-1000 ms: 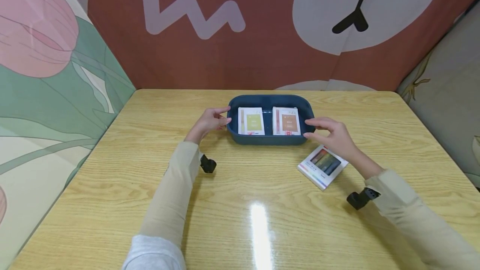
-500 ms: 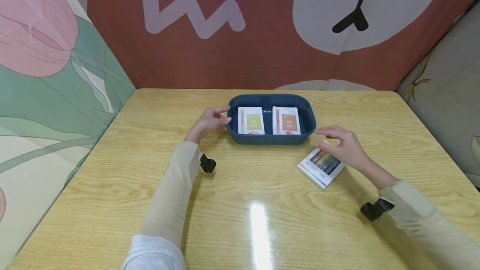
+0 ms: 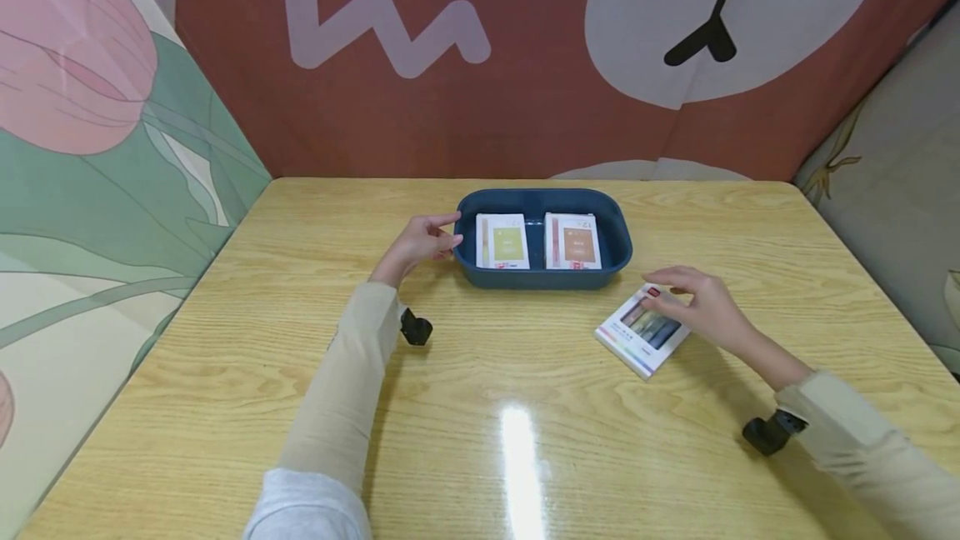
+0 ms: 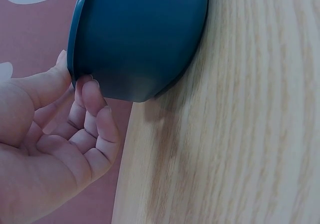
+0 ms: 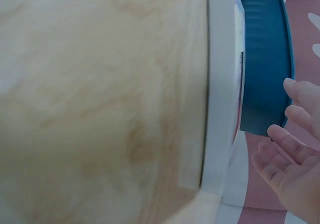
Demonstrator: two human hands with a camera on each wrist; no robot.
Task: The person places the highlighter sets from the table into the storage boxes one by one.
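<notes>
A dark blue plastic bin [image 3: 540, 279] stands at the back middle of the table. My left hand [image 3: 414, 247] pinches its left rim; in the left wrist view the thumb lies on one side of the rim and curled fingers on the other. Inside the bin lie a white box with a yellow-green panel [image 3: 508, 244] and one with an orange-brown panel [image 3: 578, 247]. My right hand [image 3: 705, 302] hovers over a white box with a dark window showing coloured sticks [image 3: 637, 332], its fingers loosely bent and holding nothing. That box lies slantwise on the table, partly covered by the hand.
The wooden table [image 3: 450, 440] reaches back to a red-brown printed cloth [image 3: 525, 123]. A flower-patterned cloth [image 3: 90, 215] hangs on the left and a greyish one [image 3: 900, 157] on the right. Each wrist carries a small black camera.
My right hand has left the bin's right end and moved right and nearer, over the white box on the table. The left hand stays on the rim.
</notes>
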